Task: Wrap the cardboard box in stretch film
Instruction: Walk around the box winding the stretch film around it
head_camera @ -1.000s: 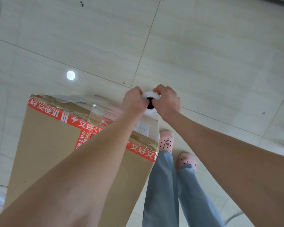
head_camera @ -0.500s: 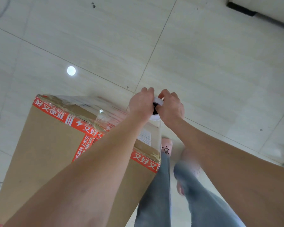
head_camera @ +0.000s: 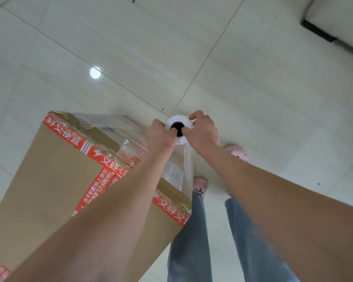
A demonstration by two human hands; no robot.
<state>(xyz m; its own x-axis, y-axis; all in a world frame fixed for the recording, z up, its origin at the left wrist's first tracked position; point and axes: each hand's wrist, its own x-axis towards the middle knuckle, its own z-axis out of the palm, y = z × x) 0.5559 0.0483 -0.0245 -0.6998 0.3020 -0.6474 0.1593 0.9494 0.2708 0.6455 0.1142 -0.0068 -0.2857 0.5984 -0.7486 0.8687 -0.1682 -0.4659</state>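
Film roll [head_camera: 178,129], likely light yet slippery, hovers off the far right corner of the cardboard box [head_camera: 55,180]; left hand [head_camera: 160,134] and right hand [head_camera: 202,133] both clutch its top end, best held at the core.

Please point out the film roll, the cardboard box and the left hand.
film roll [head_camera: 178,119], head view, white top rim.
cardboard box [head_camera: 49,180], head view, bare brown face.
left hand [head_camera: 160,133], head view, back of hand.
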